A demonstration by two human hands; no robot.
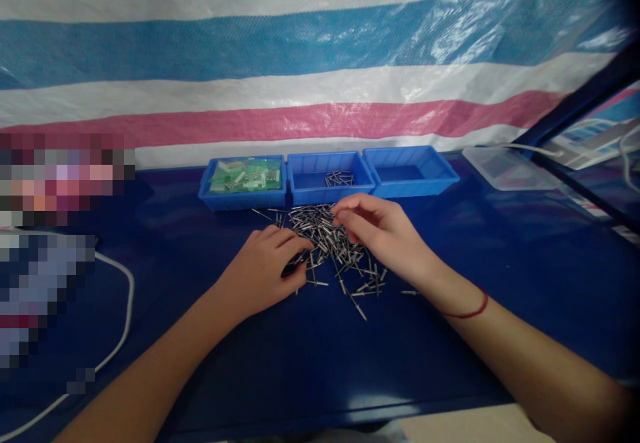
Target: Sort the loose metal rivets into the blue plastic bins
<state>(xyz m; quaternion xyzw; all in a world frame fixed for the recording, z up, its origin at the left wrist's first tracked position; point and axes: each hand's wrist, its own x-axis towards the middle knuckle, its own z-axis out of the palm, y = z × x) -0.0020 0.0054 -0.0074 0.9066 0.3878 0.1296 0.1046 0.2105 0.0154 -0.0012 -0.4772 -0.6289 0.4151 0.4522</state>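
Note:
A loose heap of small metal pins [333, 246] lies on the dark blue table [320, 349], in front of three blue bins. My left hand [265, 269] rests at the heap's left edge, fingers curled down over something dark among the pins; what it grips is hidden. My right hand [377, 229] hovers over the heap's right side with thumb and fingers pinched together, apparently on a pin too small to make out. A red string circles my right wrist.
Three blue bins stand in a row behind the heap: the left bin [243, 180] holds small parts on green, the middle bin [331, 177] several pins, the right bin [410, 171] looks bare. A clear lid [505, 169] lies at right. A white cable [120, 323] curves at left.

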